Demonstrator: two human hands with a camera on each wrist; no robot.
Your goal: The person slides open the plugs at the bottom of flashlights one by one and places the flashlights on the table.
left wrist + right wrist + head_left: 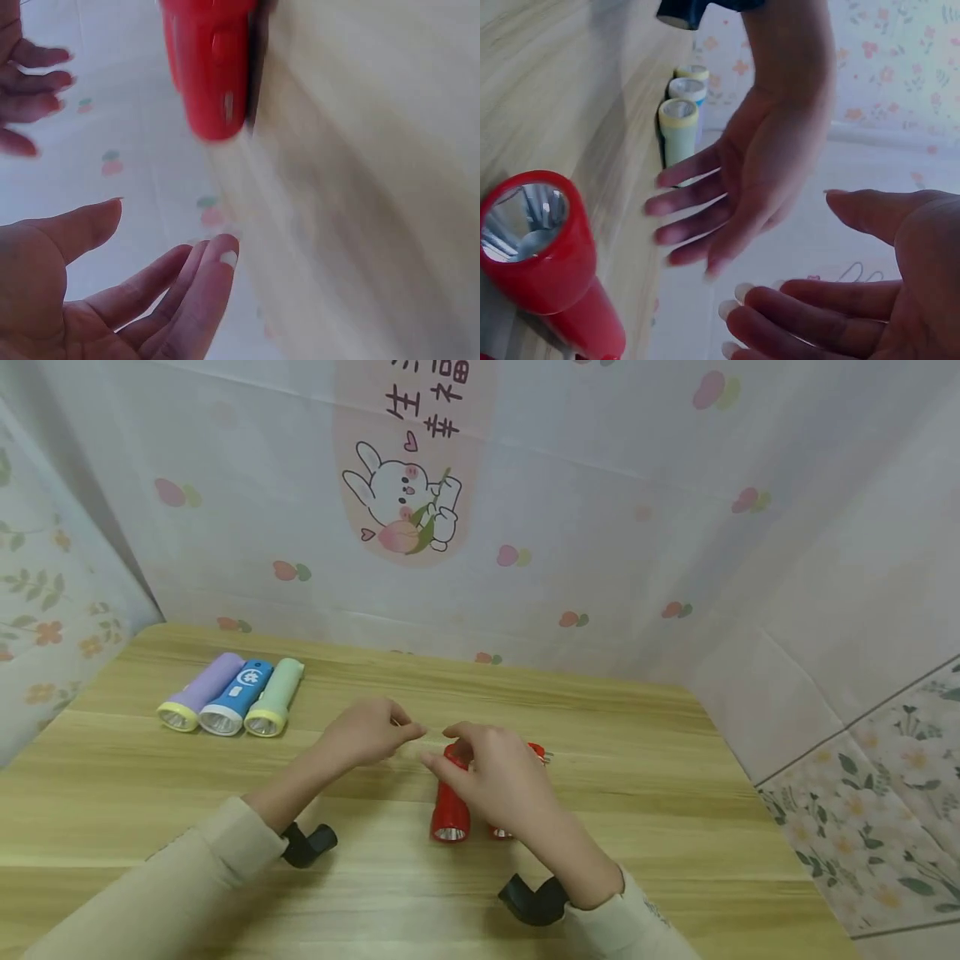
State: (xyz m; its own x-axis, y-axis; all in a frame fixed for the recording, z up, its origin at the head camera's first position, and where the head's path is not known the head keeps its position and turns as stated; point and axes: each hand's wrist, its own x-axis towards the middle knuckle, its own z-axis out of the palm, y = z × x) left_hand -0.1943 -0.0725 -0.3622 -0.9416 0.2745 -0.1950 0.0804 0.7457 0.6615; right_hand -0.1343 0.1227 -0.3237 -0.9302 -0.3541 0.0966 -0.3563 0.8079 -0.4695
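A red flashlight (450,814) lies on the wooden table with its lens toward me. Beside it a second red flashlight (501,832) is mostly hidden by my right hand (502,777); metal plug prongs (548,757) stick out past that hand. My right hand hovers over the two, fingers loosely bent and thumb apart, holding nothing in the right wrist view. To the left of the red flashlights, my left hand (371,731) is in the air with relaxed fingers (214,292) and nothing between them. The left wrist view shows a red flashlight (214,75) apart from this hand.
Purple (212,683), blue (242,689) and green (281,689) flashlights lie side by side at the table's far left. A curtain with a rabbit print (405,502) hangs behind the table. Black bent pieces (309,845) show at both wrists.
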